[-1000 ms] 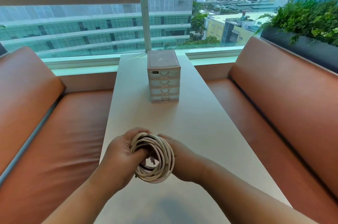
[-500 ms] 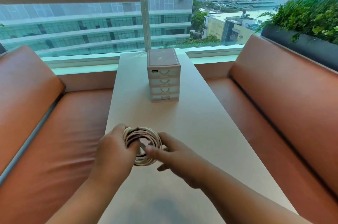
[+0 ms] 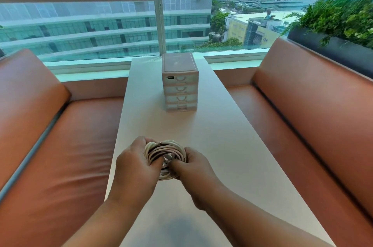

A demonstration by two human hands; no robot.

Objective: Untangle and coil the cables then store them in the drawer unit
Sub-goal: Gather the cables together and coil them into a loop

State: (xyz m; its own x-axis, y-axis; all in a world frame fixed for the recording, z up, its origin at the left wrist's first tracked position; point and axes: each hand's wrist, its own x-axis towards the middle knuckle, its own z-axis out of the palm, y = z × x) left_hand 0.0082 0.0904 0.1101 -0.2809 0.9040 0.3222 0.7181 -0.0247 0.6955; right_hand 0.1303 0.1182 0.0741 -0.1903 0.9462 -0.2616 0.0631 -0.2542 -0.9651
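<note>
Left hand (image 3: 137, 164): fingers (image 3: 142, 142) curl round the left rim of the cable coil (image 3: 168, 148), with the thumb tucked into the centre opening. Right hand (image 3: 194, 169): fingers (image 3: 190, 150) curl round the right rim, and the thumb presses in from the near side. Both hands grip the coil between them.

The coil is pale cable with a few darker strands, wound in round loops. It is over the near part of the counter (image 3: 218, 137); I cannot tell whether it touches the surface.

The drawer unit (image 3: 180, 85) stands upright farther along the counter, well apart from the coil. It has four drawers, all pushed in.

A brown padded bench sits on each side, left (image 3: 60, 145) and right (image 3: 302, 109). A planter (image 3: 339, 48) with green foliage stands behind the right backrest. The window (image 3: 80, 28) at the counter's far end shows city buildings.
</note>
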